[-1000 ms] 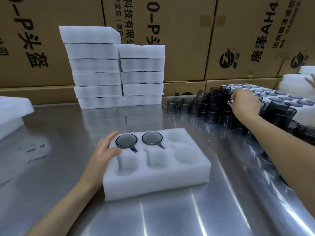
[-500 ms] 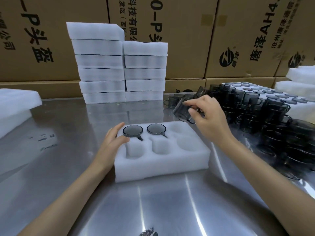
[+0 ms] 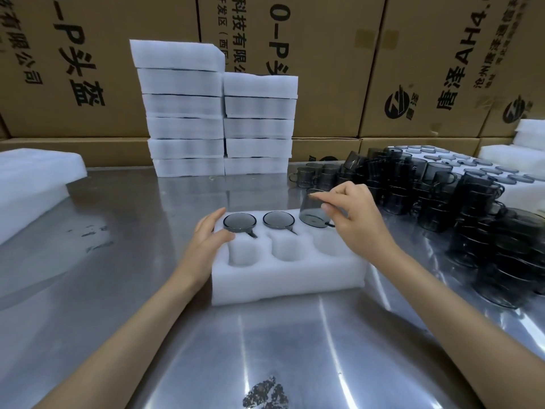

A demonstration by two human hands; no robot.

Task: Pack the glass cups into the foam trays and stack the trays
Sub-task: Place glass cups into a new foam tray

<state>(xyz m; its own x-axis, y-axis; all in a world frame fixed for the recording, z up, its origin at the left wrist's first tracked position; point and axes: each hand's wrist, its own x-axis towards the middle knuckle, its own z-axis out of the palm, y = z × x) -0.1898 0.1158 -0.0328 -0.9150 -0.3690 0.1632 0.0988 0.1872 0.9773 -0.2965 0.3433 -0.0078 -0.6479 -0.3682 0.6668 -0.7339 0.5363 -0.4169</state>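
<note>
A white foam tray (image 3: 283,278) with six pockets lies on the steel table in front of me. Two smoky glass cups (image 3: 239,222) (image 3: 278,219) sit in its far-left and far-middle pockets. My right hand (image 3: 354,219) pinches a third grey glass cup (image 3: 312,212) by its rim, upright and partly sunk into the far-right pocket. My left hand (image 3: 206,240) rests flat against the tray's left side, thumb on top. The three near pockets hold nothing.
A pile of loose dark glass cups (image 3: 442,196) fills the table's right side. Two stacks of foam trays (image 3: 215,125) stand at the back, against cardboard boxes (image 3: 339,54). More foam (image 3: 32,184) lies at the left edge, and a foam tray with cups (image 3: 472,166) at far right.
My right hand took a cup from the pile, carried it left and turned it upright over the far-right pocket. My left hand stayed on the tray's left side.
</note>
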